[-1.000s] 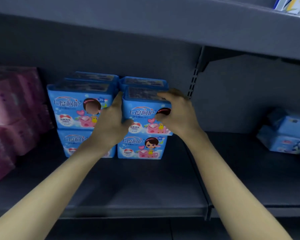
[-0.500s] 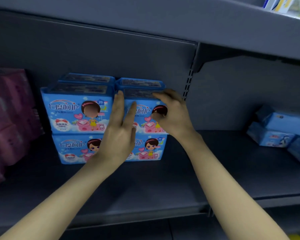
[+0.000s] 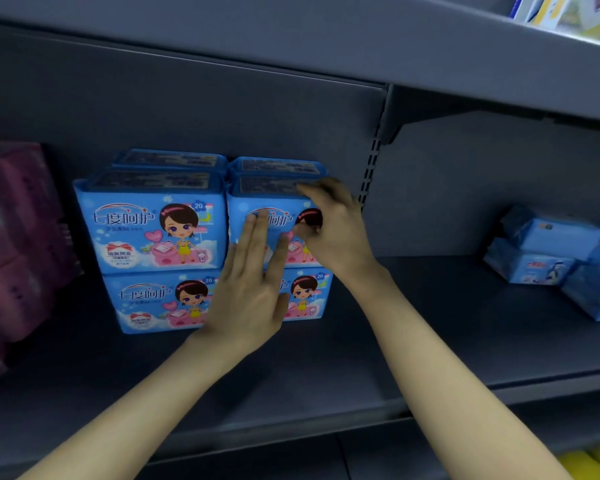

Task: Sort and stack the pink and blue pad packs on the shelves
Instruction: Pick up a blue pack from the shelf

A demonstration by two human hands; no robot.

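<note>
Head view: the upper right blue pack (image 3: 274, 187) of the blue stack (image 3: 153, 230) is gripped at its right corner by the right hand (image 3: 336, 230), fingers (image 3: 321, 192) curled over the top edge and thumb laid on the front face, seemingly to keep it square. Its front is pressed by the left hand (image 3: 250, 289), fingers straight and close together, judged a push to set it flush. Left of the stack, pink packs (image 3: 14, 220) are kept apart by colour. Right of the stack, well apart, loose blue packs (image 3: 548, 251) lie unstacked on the shelf (image 3: 326, 368), so sorting is judged unfinished.
</note>
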